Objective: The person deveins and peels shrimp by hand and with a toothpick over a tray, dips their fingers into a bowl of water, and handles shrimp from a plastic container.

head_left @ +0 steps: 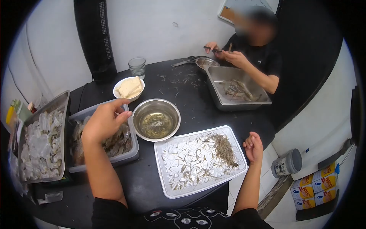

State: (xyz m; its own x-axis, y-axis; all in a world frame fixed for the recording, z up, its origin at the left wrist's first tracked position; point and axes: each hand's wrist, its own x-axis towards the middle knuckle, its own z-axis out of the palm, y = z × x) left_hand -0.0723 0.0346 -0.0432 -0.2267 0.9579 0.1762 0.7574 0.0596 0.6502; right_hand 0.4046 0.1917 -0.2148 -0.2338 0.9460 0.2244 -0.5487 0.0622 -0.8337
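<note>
While the left hand (108,120) hangs over the near edge of the clear plastic bin (134,149), to the left of the white ribbed tray (163,183), its thumb and forefinger point toward the stainless steel bowl (176,124); whether anything is pinched between them cannot be told. The right hand (253,147), just beside the white ribbed tray's right edge, has its fingers loosely curled, and whether it grasps anything cannot be told either. Thin brown strands (225,150) lie heaped at the right end of the white ribbed tray, with more scattered across its floor. The stainless steel bowl stands just beyond that tray's far left corner, holding yellowish liquid with strands in it, and the plastic bin, partly hidden by the left arm, contains shrimp (124,135). Farther left of the white ribbed tray, a metal pan (65,114) is full of shrimp among cloudy, icy-looking pieces. Beyond it at the back left are a white bowl (117,95) of cream-coloured pieces and a drinking glass (137,68). On its far right side, a co-worker (263,57) handles a dark tool (212,49) above a deep steel pan (225,104) of shrimp.
</note>
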